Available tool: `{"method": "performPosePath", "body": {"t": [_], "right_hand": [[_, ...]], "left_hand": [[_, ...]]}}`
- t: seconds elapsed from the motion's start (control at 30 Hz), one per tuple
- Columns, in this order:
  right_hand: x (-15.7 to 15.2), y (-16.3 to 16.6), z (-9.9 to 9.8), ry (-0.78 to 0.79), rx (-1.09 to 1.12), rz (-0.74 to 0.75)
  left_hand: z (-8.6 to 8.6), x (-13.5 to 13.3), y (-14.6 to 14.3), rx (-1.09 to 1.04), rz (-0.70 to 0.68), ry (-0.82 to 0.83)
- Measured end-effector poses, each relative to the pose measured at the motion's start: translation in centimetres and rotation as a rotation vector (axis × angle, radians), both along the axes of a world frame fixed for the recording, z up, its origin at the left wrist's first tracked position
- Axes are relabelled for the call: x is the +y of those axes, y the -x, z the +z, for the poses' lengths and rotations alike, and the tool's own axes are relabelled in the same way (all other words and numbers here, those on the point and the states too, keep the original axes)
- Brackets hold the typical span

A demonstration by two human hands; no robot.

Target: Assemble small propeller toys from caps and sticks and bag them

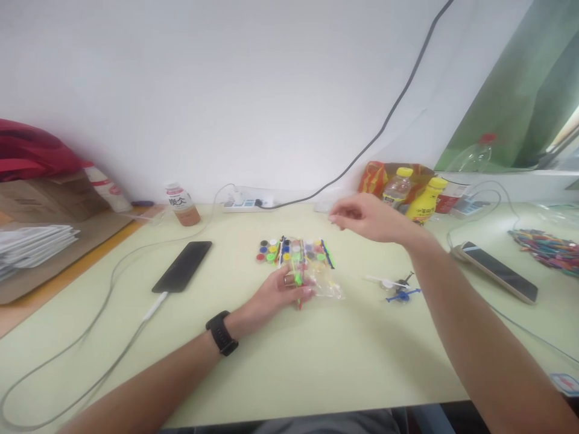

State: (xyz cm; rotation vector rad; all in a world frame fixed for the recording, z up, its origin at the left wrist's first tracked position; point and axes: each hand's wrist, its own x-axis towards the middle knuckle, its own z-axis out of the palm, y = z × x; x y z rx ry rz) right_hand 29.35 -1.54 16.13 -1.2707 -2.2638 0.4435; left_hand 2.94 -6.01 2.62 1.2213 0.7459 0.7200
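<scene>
My left hand [284,289] lies on the table with a black watch on the wrist and a ring on one finger. Its fingers are closed around a clear plastic packet [322,282] and thin green and red sticks. Just beyond it lies a strip of small paint pots [294,250] in several colours. My right hand [364,217] is raised above the table behind the pots, fingers curled in a pinch; what it holds, if anything, is too small to make out.
A black phone [182,266] on a white cable lies at left, another phone [497,270] at right. Small blue and white plastic parts [395,288] sit right of the packet. Bottles [183,205], yellow-capped bottles [418,196], a power strip [246,204] and coloured sticks [549,247] line the back and right.
</scene>
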Motion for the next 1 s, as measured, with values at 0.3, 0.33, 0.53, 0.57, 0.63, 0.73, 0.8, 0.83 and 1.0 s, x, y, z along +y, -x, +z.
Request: {"method": "performPosePath", "body": {"t": [0.3,0.33,0.53,0.57,0.63,0.73,0.8,0.83,1.0], "right_hand": [[-0.5,-7.2,-5.8,0.270,-0.175,-0.097],[-0.7,-7.7,-6.4,0.310,-0.201,-0.093],[-1.7,-8.9,-8.5,0.515,-0.287,-0.050],[-1.7,-8.8,-8.7,0.530,-0.282,-0.039],[-1.6,-8.4,-9.2,0.541,-0.278,-0.035],[-1.3,-7.9,-9.4,0.537,-0.259,-0.030],[-1.2,-7.7,-9.2,0.509,-0.203,-0.026],[-1.2,-7.6,-8.9,0.476,-0.151,-0.039],[-1.6,-5.9,-5.9,0.164,0.303,-0.179]], "left_hand": [[0.0,0.1,0.1,-0.126,0.060,-0.009],[0.0,0.1,0.1,-0.146,0.062,-0.006],[-0.2,0.2,0.2,-0.194,0.067,0.080],[-0.2,0.3,0.3,-0.166,0.076,0.080],[-0.3,0.4,0.4,-0.084,0.109,0.059],[-0.3,0.4,0.4,0.024,0.139,0.022],[-0.2,0.3,0.3,0.053,0.139,0.010],[-0.1,0.2,0.2,0.058,0.134,0.005],[-0.5,-0.1,-0.3,0.064,0.095,-0.105]]}}
